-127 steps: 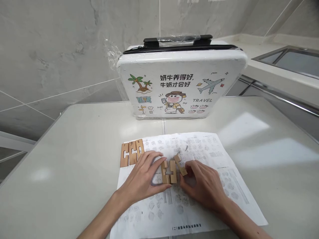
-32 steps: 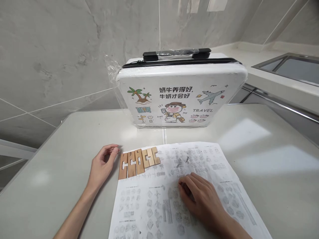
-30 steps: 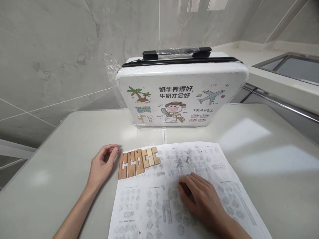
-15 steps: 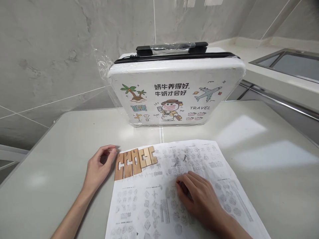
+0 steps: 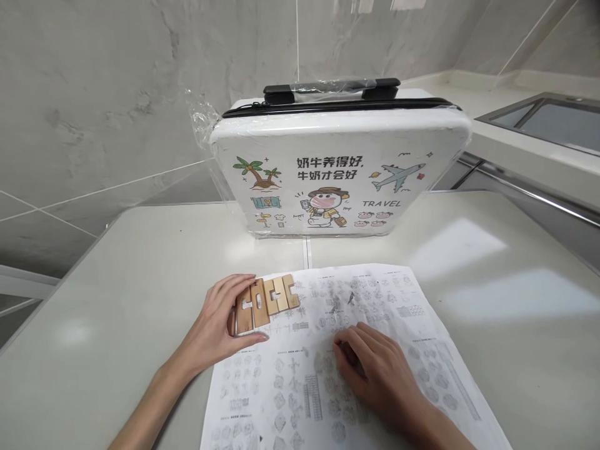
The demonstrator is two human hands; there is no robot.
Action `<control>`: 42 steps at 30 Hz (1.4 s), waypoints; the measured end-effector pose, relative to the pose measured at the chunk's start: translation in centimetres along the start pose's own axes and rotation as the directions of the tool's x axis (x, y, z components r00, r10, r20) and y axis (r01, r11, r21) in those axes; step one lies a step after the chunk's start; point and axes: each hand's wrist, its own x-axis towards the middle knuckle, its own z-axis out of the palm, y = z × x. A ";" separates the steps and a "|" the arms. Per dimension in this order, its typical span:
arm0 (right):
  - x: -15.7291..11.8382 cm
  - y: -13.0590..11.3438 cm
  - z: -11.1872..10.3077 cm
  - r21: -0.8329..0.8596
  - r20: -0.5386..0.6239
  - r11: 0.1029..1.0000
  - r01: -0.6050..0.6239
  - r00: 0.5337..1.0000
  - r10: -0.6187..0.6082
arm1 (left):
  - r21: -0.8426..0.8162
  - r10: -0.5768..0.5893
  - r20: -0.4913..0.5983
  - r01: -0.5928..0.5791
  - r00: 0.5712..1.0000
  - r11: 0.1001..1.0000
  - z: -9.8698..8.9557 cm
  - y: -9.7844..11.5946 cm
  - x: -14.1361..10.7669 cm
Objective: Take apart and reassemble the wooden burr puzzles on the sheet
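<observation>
A row of several flat wooden puzzle pieces with cut-out notches lies at the upper left of a printed paper sheet. My left hand reaches over the left end of the row, fingers along the top ends and thumb by the bottom ends. Its thumb and fingers are spread apart, and the hand covers most of the leftmost piece. Whether it presses on the pieces I cannot tell. On the sheet's middle right rests my right hand, its fingers curled in, with nothing visible in them.
Behind the sheet stands a white cartoon-printed case in clear plastic wrap, with a black handle on top. All this is on a pale table against a grey tiled wall. A counter with a dark inset panel is at the right.
My left hand has moved right from beside the row to over its left-end pieces, spreading thumb and fingers. The right hand stays put. The view has shifted slightly.
</observation>
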 end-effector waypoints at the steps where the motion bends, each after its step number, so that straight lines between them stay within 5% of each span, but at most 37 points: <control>1: 0.0 0.0 0.0 -0.001 -0.003 1.000 -0.001 1.000 0.001 | 0.004 -0.005 0.008 0.005 1.000 1.000 0.1 0.0 0.0; 23: -0.1 0.0 -0.1 0.005 0.030 1.000 -0.024 0.999 0.024 | 0.053 -0.106 -0.052 0.108 0.993 0.993 -0.5 0.0 -0.2; 28: 0.0 -0.3 -0.8 0.190 0.064 0.970 -0.154 0.988 0.144 | 0.043 -0.033 -0.119 0.038 0.992 0.998 -1.6 1.9 0.2; 31: 0.4 -0.5 -1.9 0.480 0.167 0.804 -0.351 0.936 0.309 | -0.015 0.086 -0.095 -0.088 0.992 0.996 -1.4 4.7 0.9; 35: 1.0 -0.8 -2.8 0.807 0.377 0.364 -0.466 0.880 0.290 | -0.157 0.227 0.023 -0.220 0.974 0.963 0.2 9.2 2.5; 39: 1.4 -1.2 -2.7 0.848 0.525 -0.042 -0.529 0.825 0.210 | -0.250 0.375 0.097 -0.342 0.922 0.906 2.4 12.8 4.2; 42: 1.3 -1.2 -2.4 0.833 0.553 -0.153 -0.532 0.785 0.279 | -0.256 0.440 0.114 -0.402 0.891 0.879 3.8 14.1 5.2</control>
